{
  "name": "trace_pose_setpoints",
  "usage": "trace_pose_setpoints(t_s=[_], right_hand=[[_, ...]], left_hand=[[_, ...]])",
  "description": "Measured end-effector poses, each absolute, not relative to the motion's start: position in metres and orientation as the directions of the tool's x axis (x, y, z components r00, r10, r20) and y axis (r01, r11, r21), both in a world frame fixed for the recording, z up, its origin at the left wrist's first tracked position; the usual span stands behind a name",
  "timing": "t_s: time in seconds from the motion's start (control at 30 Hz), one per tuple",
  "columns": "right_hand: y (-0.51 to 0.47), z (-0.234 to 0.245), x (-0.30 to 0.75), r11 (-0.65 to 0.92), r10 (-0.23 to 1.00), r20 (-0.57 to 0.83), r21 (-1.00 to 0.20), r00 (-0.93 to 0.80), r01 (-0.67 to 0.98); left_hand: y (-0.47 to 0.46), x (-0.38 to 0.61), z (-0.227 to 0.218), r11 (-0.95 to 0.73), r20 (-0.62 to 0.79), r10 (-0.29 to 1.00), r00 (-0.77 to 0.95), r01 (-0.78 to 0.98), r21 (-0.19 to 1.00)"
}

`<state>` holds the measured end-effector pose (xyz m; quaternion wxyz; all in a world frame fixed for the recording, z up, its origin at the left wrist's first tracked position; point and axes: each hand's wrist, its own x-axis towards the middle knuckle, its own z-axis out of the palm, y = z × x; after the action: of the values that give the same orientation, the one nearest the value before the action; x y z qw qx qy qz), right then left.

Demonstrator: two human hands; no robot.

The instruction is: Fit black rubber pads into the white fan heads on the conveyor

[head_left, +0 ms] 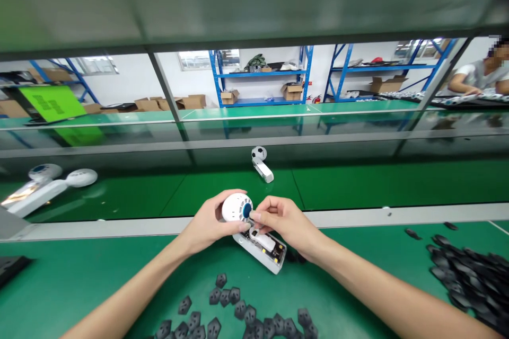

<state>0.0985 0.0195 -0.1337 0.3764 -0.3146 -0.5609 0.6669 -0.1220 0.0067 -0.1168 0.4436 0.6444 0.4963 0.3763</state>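
My left hand [209,222] is wrapped round the round white head of a small handheld device [237,206], which has a blue centre. The device's open white body [266,249] shows a circuit board and rests near the green mat. My right hand [282,220] pinches at the joint just below the head, fingertips pressed together on a small part I cannot make out. Several dark grey plastic pieces [234,318] lie on the mat in front of my arms.
A heap of black parts [469,270] lies at the right. Finished white devices lie on the green conveyor belt, one in the middle [262,165], others at the left [47,183]. A black tray corner [10,267] sits far left. Another person [483,71] works at the far right.
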Motion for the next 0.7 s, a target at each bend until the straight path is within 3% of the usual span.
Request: trace_pose_setpoints(t_s=[0.17, 0.33, 0.57, 0.7], right_hand=[[0.005, -0.111, 0.097, -0.091, 0.89, 0.05, -0.955, -0.452, -0.284], [-0.003, -0.102, 0.095, -0.059, 0.91, 0.092, -0.936, -0.404, -0.346], [-0.013, -0.111, 0.088, 0.144, 0.938, 0.231, -0.938, -0.259, -0.315], [-0.019, -0.111, 0.086, 0.055, 0.951, 0.16, -0.929, -0.264, -0.365]], left_hand=[[-0.012, -0.104, -0.104, -0.297, 0.258, 0.955, 0.148, 0.4, 0.867], [-0.023, -0.097, -0.103, -0.313, 0.316, 0.947, 0.053, 0.369, 0.875], [-0.03, -0.089, -0.1, -0.396, 0.446, 0.894, -0.041, 0.393, 0.83], [-0.034, -0.085, -0.102, -0.461, 0.518, 0.855, -0.027, 0.418, 0.783]])
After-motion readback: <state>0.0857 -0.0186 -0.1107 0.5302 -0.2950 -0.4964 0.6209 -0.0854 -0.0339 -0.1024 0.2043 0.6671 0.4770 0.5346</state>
